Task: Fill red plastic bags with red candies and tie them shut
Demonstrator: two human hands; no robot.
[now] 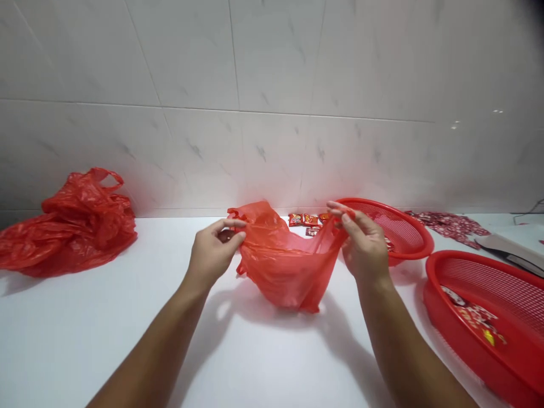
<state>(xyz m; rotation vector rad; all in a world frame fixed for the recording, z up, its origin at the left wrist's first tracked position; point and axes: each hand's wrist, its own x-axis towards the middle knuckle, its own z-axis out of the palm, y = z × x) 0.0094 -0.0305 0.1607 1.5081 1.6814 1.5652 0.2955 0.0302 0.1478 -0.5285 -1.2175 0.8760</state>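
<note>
Left hand [215,249] and right hand [366,243] well apart, each pinching an opposite side of red bag [289,277]; bag hangs between them over white table [127,328], base contact unclear; best spread evenly, gently; thin film probably tears if yanked.

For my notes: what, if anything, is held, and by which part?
A red plastic bag, by its upper edges: left hand on one side, right hand opposite.
</note>
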